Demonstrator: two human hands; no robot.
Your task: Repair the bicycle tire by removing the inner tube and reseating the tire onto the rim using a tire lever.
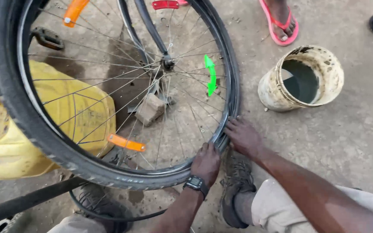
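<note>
Both grips clamp the black, dusty tyre (35,142) at lower centre: left hand (205,163), right hand (243,137).

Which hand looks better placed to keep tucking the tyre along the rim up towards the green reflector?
Probably the right hand. It grips the tyre edge higher up the rim, nearer the green reflector. The left hand, the one with the wristwatch, clamps the tyre lower down.

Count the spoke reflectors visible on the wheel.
3: an orange reflector at the top left, a green reflector right of the hub, and another orange one near the bottom. The frame cuts off the wheel's top, so more may be hidden.
</note>
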